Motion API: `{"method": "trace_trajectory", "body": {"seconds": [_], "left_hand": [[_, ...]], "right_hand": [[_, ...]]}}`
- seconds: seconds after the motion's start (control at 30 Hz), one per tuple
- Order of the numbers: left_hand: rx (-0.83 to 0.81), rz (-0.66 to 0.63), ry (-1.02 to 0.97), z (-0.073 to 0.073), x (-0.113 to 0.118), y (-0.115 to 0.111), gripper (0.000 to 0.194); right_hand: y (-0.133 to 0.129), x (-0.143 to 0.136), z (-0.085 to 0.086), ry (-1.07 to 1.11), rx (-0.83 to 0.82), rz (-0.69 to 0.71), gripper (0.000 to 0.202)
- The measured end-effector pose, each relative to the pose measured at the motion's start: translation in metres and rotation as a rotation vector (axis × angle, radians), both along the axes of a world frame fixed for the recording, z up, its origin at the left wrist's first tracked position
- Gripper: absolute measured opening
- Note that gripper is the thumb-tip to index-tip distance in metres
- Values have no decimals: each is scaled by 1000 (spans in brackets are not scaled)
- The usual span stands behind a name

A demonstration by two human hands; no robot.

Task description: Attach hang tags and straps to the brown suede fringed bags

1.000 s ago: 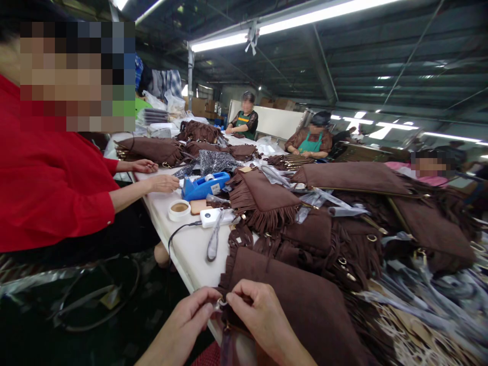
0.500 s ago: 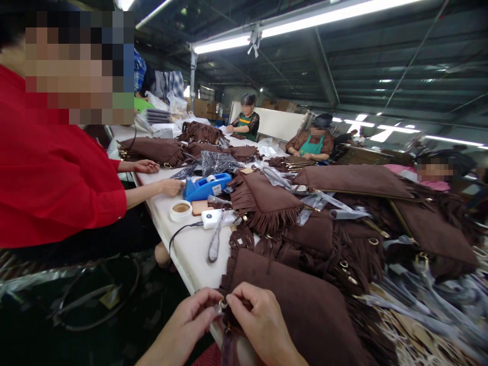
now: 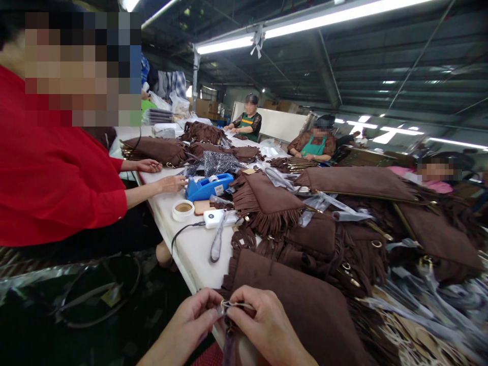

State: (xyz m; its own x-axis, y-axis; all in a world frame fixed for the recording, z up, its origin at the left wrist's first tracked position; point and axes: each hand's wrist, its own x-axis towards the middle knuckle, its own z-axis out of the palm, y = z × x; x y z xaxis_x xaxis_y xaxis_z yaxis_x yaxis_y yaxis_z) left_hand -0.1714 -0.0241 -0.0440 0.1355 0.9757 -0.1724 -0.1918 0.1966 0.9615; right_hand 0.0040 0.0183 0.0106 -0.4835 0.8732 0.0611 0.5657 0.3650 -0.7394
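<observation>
Clock centred between the left hand (image 3: 194, 316) and right hand (image 3: 263, 321): the nearest fringed bag (image 3: 293, 305) lies on the table (image 3: 194, 264) from twelve round to nearly four. Toward half past eleven stand, near to far, a strap loop (image 3: 215, 248), corded box (image 3: 216, 218) and tape dispenser (image 3: 209, 188). More bags (image 3: 438, 241) heap at two, behind wrapped straps (image 3: 427, 300) at three. One co-worker (image 3: 57, 178) is at ten, a second (image 3: 249, 127) far off at twelve, a third (image 3: 315, 147) at one.

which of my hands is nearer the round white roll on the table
Left. Your left hand is below the round white roll in the picture, slightly to its right; your right hand is also below but farther right, beside the nearest brown bag.
</observation>
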Motion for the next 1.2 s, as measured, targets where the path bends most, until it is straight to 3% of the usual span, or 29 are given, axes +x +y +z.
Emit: {"method": "trace_trajectory", "body": {"seconds": [0.3,0.53,0.63,0.8,1.0,1.2], "left_hand": [[10,0,-13,-4,0,-1,37],[-138,68,-125,22,3,-5,41],[-196,95,-97,26,5,-5,38],[-216,119,-72,22,10,-3,36],[-222,131,-76,17,9,-3,48],[-90,40,21,-16,6,5,47]], "right_hand": [[0,-2,-2,-63,50,10,15],[1,-8,-7,-128,150,37,18],[2,-9,-7,-138,152,53,17],[2,-8,-6,-126,149,68,17],[1,-9,-5,-152,154,57,16],[5,-11,-20,-206,228,65,16]]}}
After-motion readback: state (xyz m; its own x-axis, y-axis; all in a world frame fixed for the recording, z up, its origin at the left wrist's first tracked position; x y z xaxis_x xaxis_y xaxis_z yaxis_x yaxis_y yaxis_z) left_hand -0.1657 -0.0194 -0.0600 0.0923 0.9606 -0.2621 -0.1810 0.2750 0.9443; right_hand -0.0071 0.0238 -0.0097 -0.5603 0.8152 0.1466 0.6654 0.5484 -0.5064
